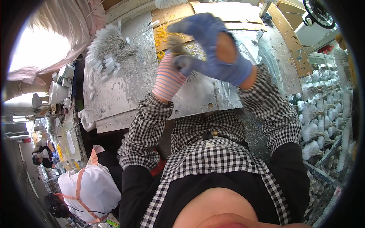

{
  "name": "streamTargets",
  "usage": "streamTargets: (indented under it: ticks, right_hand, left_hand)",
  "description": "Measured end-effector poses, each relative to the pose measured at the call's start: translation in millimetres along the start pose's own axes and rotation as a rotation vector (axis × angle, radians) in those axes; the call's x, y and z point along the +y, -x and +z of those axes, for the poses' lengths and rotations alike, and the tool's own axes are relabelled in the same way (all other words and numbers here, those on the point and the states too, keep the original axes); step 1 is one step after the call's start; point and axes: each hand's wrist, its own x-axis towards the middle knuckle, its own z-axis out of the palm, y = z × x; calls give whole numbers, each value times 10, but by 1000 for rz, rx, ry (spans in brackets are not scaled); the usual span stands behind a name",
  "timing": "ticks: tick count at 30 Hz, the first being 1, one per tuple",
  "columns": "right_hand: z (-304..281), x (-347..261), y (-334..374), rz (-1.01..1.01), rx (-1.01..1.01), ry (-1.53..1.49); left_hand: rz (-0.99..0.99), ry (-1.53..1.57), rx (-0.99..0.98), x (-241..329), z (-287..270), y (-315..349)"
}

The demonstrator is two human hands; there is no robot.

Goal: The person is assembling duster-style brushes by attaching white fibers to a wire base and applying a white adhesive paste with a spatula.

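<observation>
My left hand (pixel 169 78), in a striped glove, is closed around a bundle of thin wires (pixel 175 45). Grey-brown wire ends stick up above the fist, and a blurred whitish part of the bundle spreads out below it. My right hand (pixel 224 51) wears a blue glove with a bare patch on its back. Its fingers reach out above the bundle, apart from the thumb, which lies against the wires beside my left fist. Motion blurs the fingers, and anything small between them cannot be made out. Yellow rings (pixel 161 36), like rubber bands, lie on cardboard behind the hands.
A fanned pile of white-ended wires (pixel 108 47) lies on the left of the grey worktable (pixel 121 91). At right stands a rack (pixel 319 114) full of white-tipped bundles. A fan (pixel 319 13) is at the far right. Another person (pixel 89 190) sits at lower left.
</observation>
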Motion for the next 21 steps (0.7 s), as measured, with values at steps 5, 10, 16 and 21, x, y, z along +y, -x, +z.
streamTargets:
  ticks: [5,10,16,21]
  right_hand:
    - [-569,-138,477,356,179,-290]
    - [-606,-446,1085,777,261,-531]
    - [-566,-649,1437,1002,280,-516]
    - [-471,-678,1511,1072,185,-490]
  left_hand:
    - [-278,373,203,277,376,403]
    - [-424,1286,112,-1099,-93,845]
    - [-392,1215,237,-953,284,1015]
    - [-241,1273,30,-1238,82,1039]
